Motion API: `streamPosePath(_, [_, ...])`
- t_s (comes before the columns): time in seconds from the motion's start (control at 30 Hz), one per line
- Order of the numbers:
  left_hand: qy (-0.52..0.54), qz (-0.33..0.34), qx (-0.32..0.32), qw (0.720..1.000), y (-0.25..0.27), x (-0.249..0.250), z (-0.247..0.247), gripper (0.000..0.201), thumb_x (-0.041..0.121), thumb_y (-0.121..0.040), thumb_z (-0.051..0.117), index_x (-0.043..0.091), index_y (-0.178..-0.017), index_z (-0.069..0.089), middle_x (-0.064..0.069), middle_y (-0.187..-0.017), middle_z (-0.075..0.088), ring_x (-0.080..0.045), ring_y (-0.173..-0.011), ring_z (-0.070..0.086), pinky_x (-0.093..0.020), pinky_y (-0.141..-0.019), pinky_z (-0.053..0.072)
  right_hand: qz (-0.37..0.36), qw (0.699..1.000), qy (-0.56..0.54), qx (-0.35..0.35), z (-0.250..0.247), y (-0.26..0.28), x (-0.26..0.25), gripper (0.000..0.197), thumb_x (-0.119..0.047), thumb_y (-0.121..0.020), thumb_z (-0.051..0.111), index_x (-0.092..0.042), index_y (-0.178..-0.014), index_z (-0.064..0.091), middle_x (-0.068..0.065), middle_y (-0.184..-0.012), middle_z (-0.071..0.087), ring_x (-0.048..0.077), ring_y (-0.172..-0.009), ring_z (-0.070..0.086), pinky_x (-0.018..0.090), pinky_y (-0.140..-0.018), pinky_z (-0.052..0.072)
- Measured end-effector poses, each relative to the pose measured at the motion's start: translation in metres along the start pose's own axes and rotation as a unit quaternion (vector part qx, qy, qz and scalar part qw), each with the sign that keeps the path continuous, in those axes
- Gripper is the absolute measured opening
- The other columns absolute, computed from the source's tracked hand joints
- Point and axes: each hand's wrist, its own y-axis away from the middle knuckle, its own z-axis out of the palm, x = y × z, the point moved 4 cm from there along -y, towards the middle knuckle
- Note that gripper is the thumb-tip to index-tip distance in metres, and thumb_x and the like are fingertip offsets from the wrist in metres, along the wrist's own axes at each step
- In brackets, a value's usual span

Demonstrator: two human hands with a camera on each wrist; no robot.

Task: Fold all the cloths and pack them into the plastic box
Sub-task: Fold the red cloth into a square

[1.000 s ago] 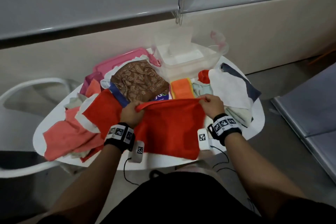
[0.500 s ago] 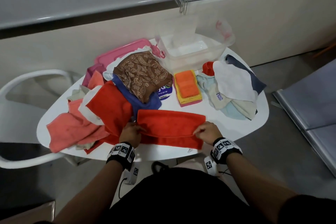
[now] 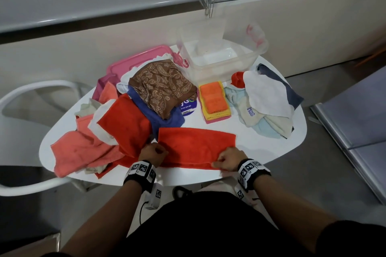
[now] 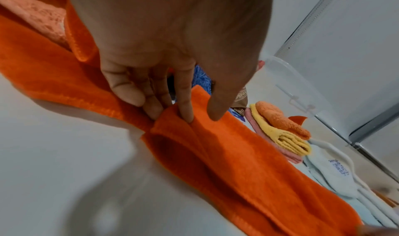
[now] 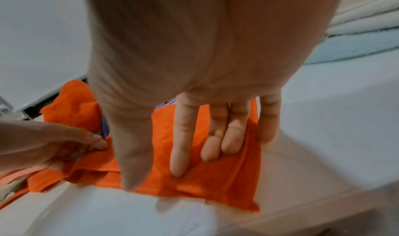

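A red cloth [image 3: 196,146] lies folded into a long strip on the white table [image 3: 261,148], near its front edge. My left hand [image 3: 153,152] is at the strip's left end and pinches the layered edge there [image 4: 183,116]. At the strip's right end my right hand [image 3: 226,160] presses down with straight fingers [image 5: 179,154] on the cloth [image 5: 215,180]. The clear plastic box [image 3: 219,67] stands at the back of the table with nothing visible inside. A folded stack [image 3: 214,100] of orange, yellow and pink cloths sits in front of it.
Unfolded cloths are heaped at the left: salmon [image 3: 79,152], red [image 3: 125,123], blue, and brown paisley [image 3: 165,85] over a pink lid [image 3: 133,62]. White, pale blue and dark cloths [image 3: 265,94] are piled at the right. A white chair [image 3: 31,89] stands left, a grey bench [image 3: 355,121] right.
The red cloth, held up in the air a second ago, now lies folded in half on the table. Both hands have come down to its near edge.
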Motion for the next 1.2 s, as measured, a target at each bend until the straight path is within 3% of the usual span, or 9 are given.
streamPosePath(0.17, [-0.062,0.031,-0.033,0.997,0.002,0.001,0.014,0.020,0.004,-0.079,0.065,0.018,-0.093,0.070,-0.003,-0.103,0.072,-0.026,-0.102,0.065,-0.027,-0.088,0.046,0.098,0.992,0.051,0.068,-0.022,-0.007,0.028,0.041,-0.057,-0.079,0.064,-0.025,-0.103,0.067,0.005,-0.114,0.061,0.027,-0.109,0.055,0.039,-0.094,0.047])
streamPosePath(0.4, [-0.012,-0.005,-0.009,1.000,0.003,-0.003,0.014,0.024,0.010,-0.081,0.068,0.015,-0.102,0.058,-0.004,-0.091,0.067,-0.030,-0.098,0.064,-0.024,-0.078,0.042,0.177,0.943,-0.211,0.187,-0.017,-0.007,0.063,0.047,-0.040,-0.077,0.075,-0.024,-0.110,0.046,0.002,-0.102,0.060,0.025,-0.094,0.062,0.035,-0.082,0.051])
streamPosePath(0.5, [0.026,-0.044,0.024,0.998,0.000,-0.006,0.011,0.048,0.031,-0.081,0.075,0.008,-0.115,0.051,-0.010,-0.101,0.066,-0.033,-0.101,0.062,-0.033,-0.085,0.045,0.196,0.913,-0.281,0.222,-0.016,-0.003,0.069,0.024,-0.035,-0.084,0.071,-0.023,-0.098,0.057,-0.002,-0.088,0.063,0.024,-0.091,0.064,0.031,-0.079,0.049])
streamPosePath(0.6, [0.010,-0.040,0.008,0.999,-0.005,-0.005,0.012,0.045,0.039,-0.083,0.073,0.011,-0.114,0.056,-0.010,-0.105,0.068,-0.032,-0.104,0.062,-0.035,-0.091,0.047,0.166,0.893,-0.326,0.264,-0.016,-0.001,0.071,0.011,-0.028,-0.085,0.071,-0.021,-0.082,0.065,-0.001,-0.087,0.068,0.024,-0.095,0.065,0.026,-0.081,0.045])
streamPosePath(0.8, [0.043,-0.019,0.069,0.996,-0.002,0.004,0.007,0.024,0.033,-0.085,0.071,0.012,-0.096,0.066,-0.008,-0.094,0.071,-0.030,-0.095,0.065,-0.027,-0.080,0.043,0.159,0.878,-0.391,0.225,-0.012,0.001,0.065,0.044,-0.036,-0.076,0.082,-0.020,-0.108,0.058,0.000,-0.094,0.061,0.020,-0.088,0.057,0.027,-0.079,0.043])
streamPosePath(0.93, [0.060,-0.012,0.109,0.992,0.006,0.003,0.005,0.022,0.033,-0.085,0.070,0.012,-0.092,0.067,-0.008,-0.089,0.071,-0.031,-0.091,0.065,-0.033,-0.082,0.047,0.150,0.878,-0.382,0.249,-0.016,0.001,0.064,0.034,-0.030,-0.079,0.080,-0.019,-0.105,0.061,0.001,-0.091,0.063,0.022,-0.086,0.061,0.024,-0.069,0.041])
streamPosePath(1.0, [0.080,-0.006,0.114,0.990,0.010,0.005,0.004,0.018,0.031,-0.085,0.071,0.014,-0.089,0.065,-0.005,-0.084,0.069,-0.029,-0.085,0.065,-0.031,-0.079,0.047,0.142,0.878,-0.385,0.248,-0.022,-0.002,0.061,0.033,-0.031,-0.080,0.080,-0.021,-0.106,0.062,0.001,-0.093,0.064,0.022,-0.088,0.062,0.025,-0.075,0.042])
streamPosePath(1.1, [0.136,0.000,0.087,0.987,0.011,0.012,0.004,0.016,0.027,-0.085,0.072,0.016,-0.085,0.062,-0.001,-0.084,0.066,-0.021,-0.080,0.061,-0.025,-0.077,0.042,0.143,0.898,-0.352,0.221,-0.028,-0.009,0.057,0.031,-0.034,-0.079,0.079,-0.018,-0.102,0.066,-0.001,-0.094,0.065,0.021,-0.091,0.061,0.027,-0.082,0.043])
streamPosePath(1.2, [0.173,-0.021,0.026,0.984,0.002,0.014,0.009,0.018,0.029,-0.087,0.071,0.016,-0.090,0.059,-0.004,-0.092,0.065,-0.026,-0.094,0.062,-0.025,-0.080,0.039,0.162,0.903,-0.349,0.192,-0.033,-0.013,0.053,0.032,-0.036,-0.077,0.080,-0.012,-0.094,0.069,0.004,-0.097,0.071,0.025,-0.093,0.065,0.029,-0.080,0.046])
